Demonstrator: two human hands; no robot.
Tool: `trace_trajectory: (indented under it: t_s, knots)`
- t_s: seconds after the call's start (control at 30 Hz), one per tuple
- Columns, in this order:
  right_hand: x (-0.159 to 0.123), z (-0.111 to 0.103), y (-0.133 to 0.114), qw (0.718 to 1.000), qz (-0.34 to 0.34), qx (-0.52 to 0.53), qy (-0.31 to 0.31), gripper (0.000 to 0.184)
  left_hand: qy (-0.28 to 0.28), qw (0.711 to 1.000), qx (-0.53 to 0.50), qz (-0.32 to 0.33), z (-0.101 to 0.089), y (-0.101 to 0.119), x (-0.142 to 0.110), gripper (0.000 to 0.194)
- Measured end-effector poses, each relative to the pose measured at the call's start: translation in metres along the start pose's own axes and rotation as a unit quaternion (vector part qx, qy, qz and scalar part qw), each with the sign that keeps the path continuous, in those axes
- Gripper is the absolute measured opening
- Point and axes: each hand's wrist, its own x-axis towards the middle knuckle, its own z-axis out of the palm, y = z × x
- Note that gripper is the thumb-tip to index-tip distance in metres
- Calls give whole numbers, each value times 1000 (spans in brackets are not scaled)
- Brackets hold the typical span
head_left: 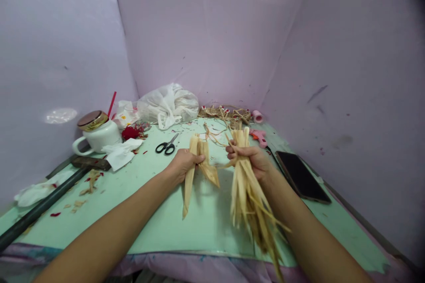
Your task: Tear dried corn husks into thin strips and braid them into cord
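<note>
My left hand (184,162) is closed on a couple of flat, pale dried husk strips (189,185), pinched under the thumb, their ends hanging down. To the right, my right hand (254,159) grips a thick bundle of dried husk strips (244,190) near its top. The bundle fans out downward past the table's front edge, darker toward the lower tips. A thin strip sticks out sideways from the bundle toward the left hand. Both hands are above the pale green tabletop (152,225). Black-handled scissors (167,146) lie just beyond my left hand.
A hammer (89,163), a white lidded mug (102,137), crumpled tissue (121,154) and red thread (131,131) lie at left. A plastic bag (171,104) and twine pieces (229,115) sit at the back. At right are a pink glue gun (259,137) and a dark phone (302,177).
</note>
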Motion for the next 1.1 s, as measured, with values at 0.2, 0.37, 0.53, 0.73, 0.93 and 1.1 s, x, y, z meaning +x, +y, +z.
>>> trace_trajectory:
  t_s: [0.2,0.37,0.53,0.73,0.93,1.1]
  knots:
    - [-10,-22,-17,944,-1,224,-241,25,47,998,43,-5,-1,4,1,13]
    - [-10,-21,-18,955,-20,222,-195,31,27,999,24,-17,0,5,-3,15]
    - [7,2,13,994,89,55,35,33,-22,1000,-4,-2,5,6,-12,24]
    - [11,17,39,979,190,73,-27,25,-34,999,1,14,13,3,-19,23]
    - [5,20,40,993,106,31,-42,33,-25,999,25,32,15,3,-21,21]
    - [7,21,41,997,79,-3,4,34,-40,999,26,15,13,4,-21,17]
